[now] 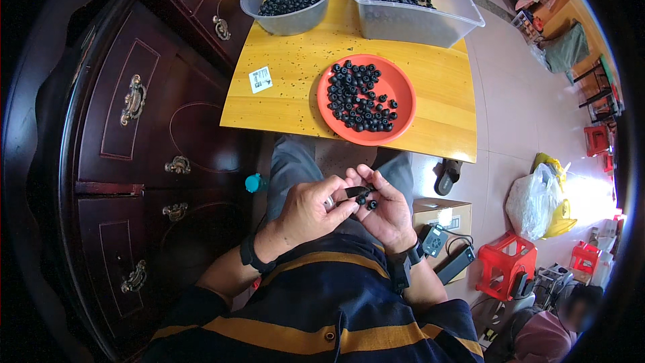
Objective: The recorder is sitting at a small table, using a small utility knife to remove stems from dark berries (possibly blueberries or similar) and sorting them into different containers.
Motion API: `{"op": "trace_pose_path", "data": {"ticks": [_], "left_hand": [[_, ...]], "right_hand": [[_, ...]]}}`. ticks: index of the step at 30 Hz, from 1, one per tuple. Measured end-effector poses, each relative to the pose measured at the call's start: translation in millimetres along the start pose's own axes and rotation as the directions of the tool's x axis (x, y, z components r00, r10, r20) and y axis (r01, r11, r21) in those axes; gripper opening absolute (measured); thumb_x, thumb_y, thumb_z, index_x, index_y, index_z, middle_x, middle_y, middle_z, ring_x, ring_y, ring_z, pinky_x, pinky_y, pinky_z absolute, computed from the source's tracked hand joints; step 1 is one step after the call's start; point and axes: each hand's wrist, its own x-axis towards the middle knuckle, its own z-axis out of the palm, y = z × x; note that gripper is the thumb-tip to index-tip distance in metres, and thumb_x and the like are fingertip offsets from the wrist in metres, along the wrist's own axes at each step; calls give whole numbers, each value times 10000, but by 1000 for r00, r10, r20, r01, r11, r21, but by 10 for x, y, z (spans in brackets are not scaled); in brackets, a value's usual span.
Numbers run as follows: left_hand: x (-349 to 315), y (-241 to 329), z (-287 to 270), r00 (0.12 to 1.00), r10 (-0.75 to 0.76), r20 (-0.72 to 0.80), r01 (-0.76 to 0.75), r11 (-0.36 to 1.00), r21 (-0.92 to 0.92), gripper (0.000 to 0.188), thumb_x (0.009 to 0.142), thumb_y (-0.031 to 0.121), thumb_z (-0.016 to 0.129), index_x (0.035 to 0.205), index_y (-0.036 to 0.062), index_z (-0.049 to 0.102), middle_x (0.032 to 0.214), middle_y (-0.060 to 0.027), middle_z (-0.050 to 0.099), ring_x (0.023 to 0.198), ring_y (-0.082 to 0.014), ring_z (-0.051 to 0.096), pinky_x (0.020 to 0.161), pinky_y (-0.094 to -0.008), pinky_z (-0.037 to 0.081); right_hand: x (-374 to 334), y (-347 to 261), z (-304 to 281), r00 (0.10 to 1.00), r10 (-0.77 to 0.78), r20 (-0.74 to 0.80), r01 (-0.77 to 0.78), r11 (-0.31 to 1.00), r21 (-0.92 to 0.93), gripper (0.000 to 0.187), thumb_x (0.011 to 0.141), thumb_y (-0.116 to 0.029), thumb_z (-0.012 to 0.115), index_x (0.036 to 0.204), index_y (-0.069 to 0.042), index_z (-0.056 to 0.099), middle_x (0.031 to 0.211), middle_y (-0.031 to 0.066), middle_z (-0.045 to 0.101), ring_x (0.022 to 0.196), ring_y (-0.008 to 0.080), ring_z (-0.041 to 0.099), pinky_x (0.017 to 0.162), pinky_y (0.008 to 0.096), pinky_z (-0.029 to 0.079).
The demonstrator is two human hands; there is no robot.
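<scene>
Above my lap, my left hand [306,208] pinches a small dark blade-shaped tool [355,191] between thumb and fingers. Its tip points at my right hand and touches or nearly touches the pieces there. My right hand [393,218] is cupped palm up, fingers curled, with several small round black pieces [372,205] in it. Some of these are partly hidden behind the left fingertips. Beyond my hands, an orange-red plate [406,104] on the yellow table holds many black pieces [349,91] like those in my palm, some showing a hole.
On the yellow table [282,104] stand an oval clear tub [289,25] and a rectangular clear bin [410,23], both with black pieces. A white label [260,80] and dark crumbs lie there. Dark cabinets [148,134] flank my left; a red stool [507,265] and cardboard box [443,212] stand right.
</scene>
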Motion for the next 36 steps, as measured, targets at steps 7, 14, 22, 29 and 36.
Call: {"op": "trace_pose_path", "data": {"ticks": [7,14,22,29,36], "left_hand": [[-28,5,55,998,54,11,-55,998,31,268,757,116,780,954,45,612,722,-80,658,588,-203,656,524,-317,488],[-54,-51,72,996,44,78,-54,990,131,226,758,111,764,924,45,626,682,-89,654,606,-235,670,537,-339,504],[-78,-54,78,997,31,70,-37,995,92,169,767,78,729,893,38,624,672,-83,643,601,-221,661,539,-335,496],[-33,-49,2,996,-35,-83,19,982,-186,175,798,52,703,962,27,647,654,10,582,570,-42,518,514,-236,417],[-51,-101,20,998,-58,-28,48,956,-288,166,842,13,661,1005,13,631,736,-4,643,643,-56,647,537,-199,464]], "right_hand": [[31,59,-14,999,5,53,-8,998,55,350,1026,-254,426,1244,-8,546,1290,171,574,1224,291,526,1069,443,396],[51,88,-53,996,16,91,-26,993,111,373,1033,-267,400,1241,6,547,1313,193,556,1246,334,506,1086,475,373],[48,105,-57,997,24,78,-33,992,120,368,1032,-267,402,1238,0,551,1315,190,556,1235,334,514,1086,467,370],[15,94,-35,992,124,21,-124,992,-17,319,1004,-272,493,1197,-29,570,1145,104,620,1035,215,593,904,362,503],[-15,130,-135,970,242,-35,-244,965,-93,212,973,-269,575,1105,-109,618,964,22,647,829,153,627,720,305,535]]}}
